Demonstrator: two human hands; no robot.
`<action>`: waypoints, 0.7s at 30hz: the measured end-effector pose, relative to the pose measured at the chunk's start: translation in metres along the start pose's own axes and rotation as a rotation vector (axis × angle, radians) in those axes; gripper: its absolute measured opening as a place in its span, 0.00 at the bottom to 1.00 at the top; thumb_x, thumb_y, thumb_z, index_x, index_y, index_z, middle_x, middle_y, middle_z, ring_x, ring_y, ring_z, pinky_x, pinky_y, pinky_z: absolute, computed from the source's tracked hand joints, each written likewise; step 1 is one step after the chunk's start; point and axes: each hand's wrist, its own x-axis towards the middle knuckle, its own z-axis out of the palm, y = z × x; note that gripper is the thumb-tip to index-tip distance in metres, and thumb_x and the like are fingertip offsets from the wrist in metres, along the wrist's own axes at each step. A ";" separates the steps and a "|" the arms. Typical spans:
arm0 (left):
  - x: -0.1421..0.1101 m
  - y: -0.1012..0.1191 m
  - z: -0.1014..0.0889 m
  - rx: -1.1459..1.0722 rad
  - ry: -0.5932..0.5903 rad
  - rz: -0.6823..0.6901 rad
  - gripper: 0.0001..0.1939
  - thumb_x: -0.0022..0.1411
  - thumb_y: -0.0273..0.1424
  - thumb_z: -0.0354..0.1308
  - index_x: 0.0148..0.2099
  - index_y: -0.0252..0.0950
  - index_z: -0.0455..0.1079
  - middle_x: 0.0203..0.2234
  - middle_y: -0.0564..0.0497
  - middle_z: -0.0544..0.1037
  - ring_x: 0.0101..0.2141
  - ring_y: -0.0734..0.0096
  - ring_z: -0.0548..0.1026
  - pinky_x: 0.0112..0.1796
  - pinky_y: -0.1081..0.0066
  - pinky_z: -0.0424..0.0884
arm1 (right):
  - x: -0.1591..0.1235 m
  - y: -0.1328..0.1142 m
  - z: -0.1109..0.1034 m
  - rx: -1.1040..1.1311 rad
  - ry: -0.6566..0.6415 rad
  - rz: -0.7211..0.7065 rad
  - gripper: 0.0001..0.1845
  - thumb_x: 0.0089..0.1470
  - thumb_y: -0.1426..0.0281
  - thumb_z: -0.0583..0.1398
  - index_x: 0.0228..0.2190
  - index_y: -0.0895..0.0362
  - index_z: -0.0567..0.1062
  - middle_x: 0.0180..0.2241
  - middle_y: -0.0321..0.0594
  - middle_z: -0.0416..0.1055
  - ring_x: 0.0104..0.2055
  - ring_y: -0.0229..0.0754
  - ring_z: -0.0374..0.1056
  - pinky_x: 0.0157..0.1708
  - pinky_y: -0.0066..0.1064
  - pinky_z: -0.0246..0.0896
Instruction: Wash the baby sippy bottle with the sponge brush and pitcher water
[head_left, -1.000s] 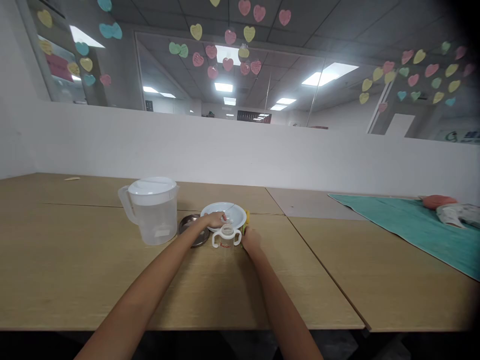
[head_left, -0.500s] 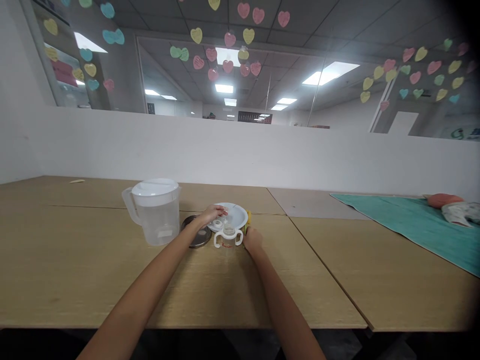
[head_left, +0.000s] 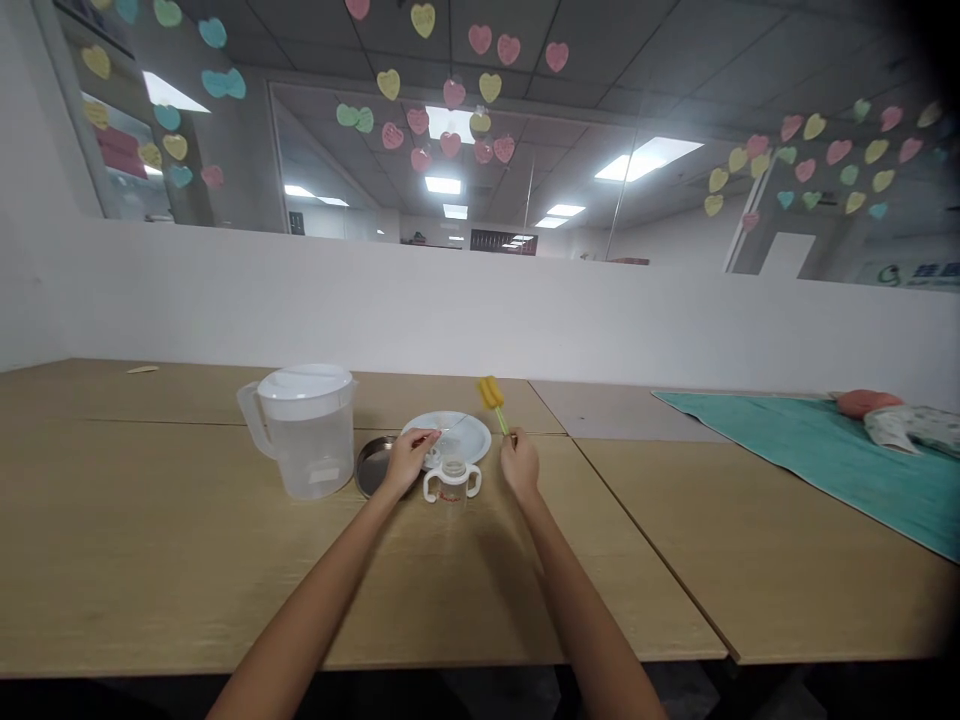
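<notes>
Two bare hands work side by side at the middle of the wooden table point(head_left: 187, 560), seen from the head camera. A second ago the right hand point(head_left: 519, 465) lay low beside the two-handled baby bottle point(head_left: 451, 482) with only a sliver of yellow showing by it; now it has lifted, fingers clamped on the thin stem of a yellow sponge brush point(head_left: 493, 396), whose head stands tilted above the table behind the white plate point(head_left: 465, 438). The left hand point(head_left: 409, 460) has stayed at the plate's near rim, fingers pinched on something small and pale that I cannot make out. Just left sit a dark metal lid point(head_left: 367, 468) and a clear lidded pitcher point(head_left: 306, 430), neither of which has moved.
</notes>
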 end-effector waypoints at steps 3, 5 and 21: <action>-0.004 -0.004 0.000 -0.039 -0.005 -0.011 0.21 0.54 0.45 0.54 0.39 0.33 0.75 0.34 0.47 0.78 0.35 0.65 0.74 0.38 0.70 0.68 | -0.003 -0.006 -0.003 0.025 0.027 -0.242 0.20 0.59 0.63 0.44 0.40 0.54 0.72 0.35 0.37 0.73 0.36 0.38 0.66 0.32 0.23 0.51; -0.005 -0.007 0.000 -0.077 0.003 -0.024 0.21 0.54 0.45 0.54 0.38 0.33 0.75 0.32 0.47 0.79 0.34 0.66 0.74 0.38 0.70 0.68 | -0.006 -0.005 -0.003 0.038 0.014 -0.368 0.20 0.59 0.61 0.45 0.39 0.53 0.74 0.34 0.36 0.73 0.35 0.37 0.65 0.33 0.23 0.51; -0.011 0.002 -0.008 -0.277 0.117 -0.139 0.21 0.49 0.47 0.57 0.34 0.32 0.76 0.37 0.45 0.78 0.43 0.60 0.73 0.44 0.67 0.67 | -0.012 0.011 0.005 -0.035 0.263 -0.476 0.22 0.61 0.60 0.45 0.41 0.55 0.76 0.34 0.43 0.71 0.38 0.38 0.64 0.39 0.25 0.52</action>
